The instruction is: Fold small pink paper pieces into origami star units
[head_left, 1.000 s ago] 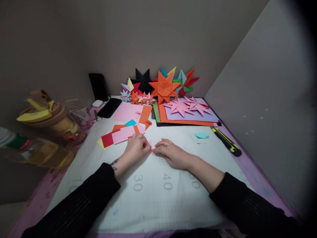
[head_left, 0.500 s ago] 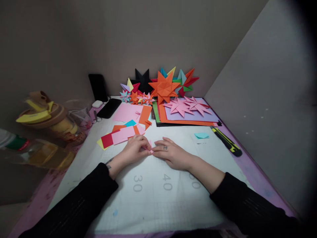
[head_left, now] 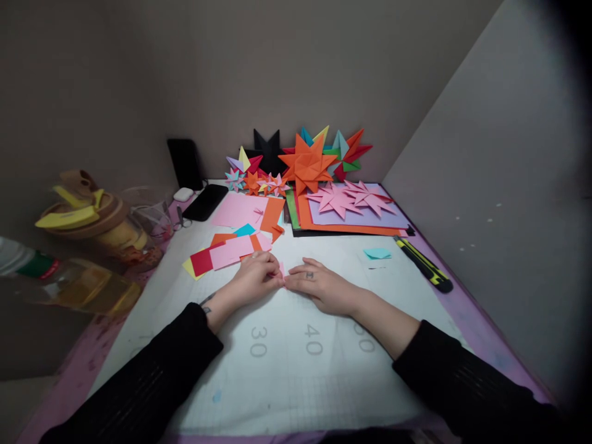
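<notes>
Paper (head_left: pixel 282 270), a small pink folded piece, sat between the two hands over the white mat (head_left: pixel 296 388). The left hand (head_left: pixel 256 276) had its thumb and forefinger closed on it. The right hand (head_left: pixel 326 287) lay palm down with its fingertips at the piece's other side, the forefinger slightly apart from the rest; whether they gripped it, one could not tell. Coloured strips (head_left: pixel 230 253) lay beyond the left hand, and a light-blue folded piece (head_left: pixel 378 253) lay near a yellow-and-black cutter (head_left: pixel 423 265) at the right.
</notes>
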`<state>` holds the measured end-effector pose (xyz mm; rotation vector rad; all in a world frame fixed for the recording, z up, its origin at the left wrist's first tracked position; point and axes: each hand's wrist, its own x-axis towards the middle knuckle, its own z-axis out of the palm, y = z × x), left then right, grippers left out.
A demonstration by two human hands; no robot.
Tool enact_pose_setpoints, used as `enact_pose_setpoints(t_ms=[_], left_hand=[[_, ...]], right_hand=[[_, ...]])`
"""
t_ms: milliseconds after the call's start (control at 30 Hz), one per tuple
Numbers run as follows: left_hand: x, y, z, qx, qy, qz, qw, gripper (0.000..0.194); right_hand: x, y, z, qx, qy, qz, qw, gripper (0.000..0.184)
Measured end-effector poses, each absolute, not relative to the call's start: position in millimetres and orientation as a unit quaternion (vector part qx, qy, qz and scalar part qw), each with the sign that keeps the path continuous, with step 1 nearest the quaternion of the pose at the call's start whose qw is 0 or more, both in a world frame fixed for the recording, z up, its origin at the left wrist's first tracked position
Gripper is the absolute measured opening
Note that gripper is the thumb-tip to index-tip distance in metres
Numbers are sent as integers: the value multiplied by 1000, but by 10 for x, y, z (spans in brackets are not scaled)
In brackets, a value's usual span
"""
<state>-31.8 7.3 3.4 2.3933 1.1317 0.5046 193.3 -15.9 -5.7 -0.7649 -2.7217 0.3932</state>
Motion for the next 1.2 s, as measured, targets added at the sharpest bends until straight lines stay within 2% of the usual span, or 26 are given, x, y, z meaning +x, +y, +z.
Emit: enact_pose_setpoints(t_ms=[300, 633, 833, 1200], left_hand=[[-274, 74, 11, 873, 410, 173, 199, 22], [-241, 79, -23, 872, 411, 169, 203, 11], [-234, 86, -27, 867, 416, 172, 213, 8], [-209, 56, -27, 861, 433, 169, 204, 13]], right_hand=[[1930, -155, -63, -260, -950, 96, 146, 31], [1928, -148, -73, -275, -940, 136, 151, 34], [1938, -143, -78, -260, -945, 121, 157, 36], [1967, -129, -104, -251, -949, 107, 160, 35]])
